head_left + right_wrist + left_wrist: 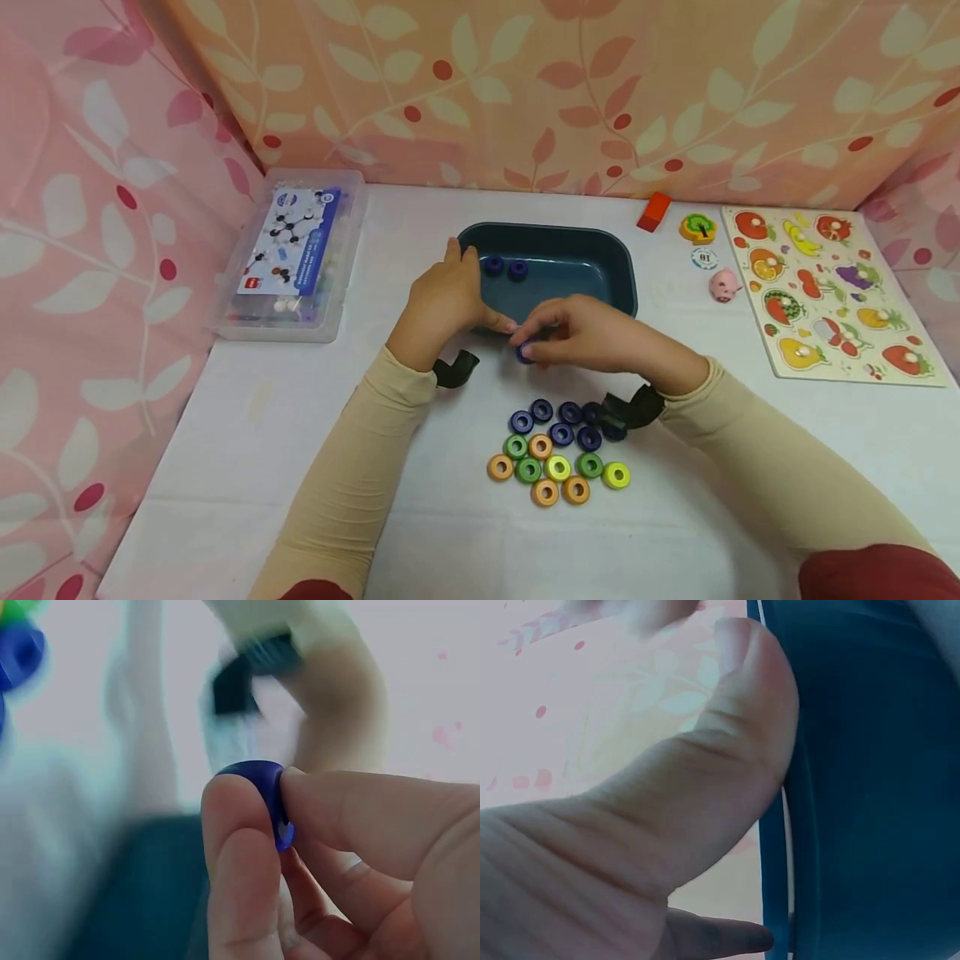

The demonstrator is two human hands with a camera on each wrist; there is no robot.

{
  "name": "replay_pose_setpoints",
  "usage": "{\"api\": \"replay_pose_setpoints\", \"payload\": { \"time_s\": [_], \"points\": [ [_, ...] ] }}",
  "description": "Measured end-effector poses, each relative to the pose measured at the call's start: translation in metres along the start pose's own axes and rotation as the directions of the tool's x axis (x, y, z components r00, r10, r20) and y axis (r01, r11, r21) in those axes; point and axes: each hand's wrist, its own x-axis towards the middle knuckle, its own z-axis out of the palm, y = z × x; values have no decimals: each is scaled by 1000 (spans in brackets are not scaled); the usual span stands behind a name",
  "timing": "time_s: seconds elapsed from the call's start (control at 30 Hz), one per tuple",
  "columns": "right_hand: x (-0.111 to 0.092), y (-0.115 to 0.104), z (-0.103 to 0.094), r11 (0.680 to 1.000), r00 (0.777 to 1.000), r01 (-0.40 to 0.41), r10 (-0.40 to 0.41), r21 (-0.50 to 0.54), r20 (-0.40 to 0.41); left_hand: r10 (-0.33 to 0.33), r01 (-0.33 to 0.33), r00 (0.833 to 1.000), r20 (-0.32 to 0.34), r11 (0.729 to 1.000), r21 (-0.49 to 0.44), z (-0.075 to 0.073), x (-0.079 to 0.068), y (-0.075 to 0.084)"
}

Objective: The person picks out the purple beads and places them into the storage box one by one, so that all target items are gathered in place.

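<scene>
My right hand [592,335] pinches a dark blue ring bead [261,778] between thumb and fingertips, just off the front rim of the dark teal tray [600,236]. Two more blue beads [517,269] lie inside the tray toward its left. At the tray's left end, my left hand [447,293] rests its spread, fairly straight fingers on the rim; its thumb [761,705] lies along the wall. In front of the tray are loose ring beads: several blue [561,434], several orange [545,492], a few green [528,471] and two yellow [617,476].
A clear plastic case [322,321] with a molecule-model leaflet stands at the back left. To the tray's right are a red block [654,212], a tree piece [698,228], a round white token [704,257], a pink pig [723,286] and a fruit puzzle board [813,365]. Patterned curtains border the table.
</scene>
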Motion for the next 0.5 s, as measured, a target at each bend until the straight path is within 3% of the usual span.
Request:
{"api": "replay_pose_setpoints", "payload": {
  "time_s": [0.13,0.23,0.37,0.5],
  "points": [
    [8,4,-39,994,988,-110,110,6,-104,5,-5,1000,5,1000,-5,-1,1,1],
    [22,14,-64,982,973,-180,186,57,-134,8,-8,1000,-2,1000,-7,-1,1,1],
    [46,31,-80,966,967,-222,235,130,-95,2,-2,1000,-8,1000,-7,0,0,1],
    [66,45,-81,956,966,-250,256,155,-21,1,-1,1000,-1,1000,-2,0,0,1]
  ]
}}
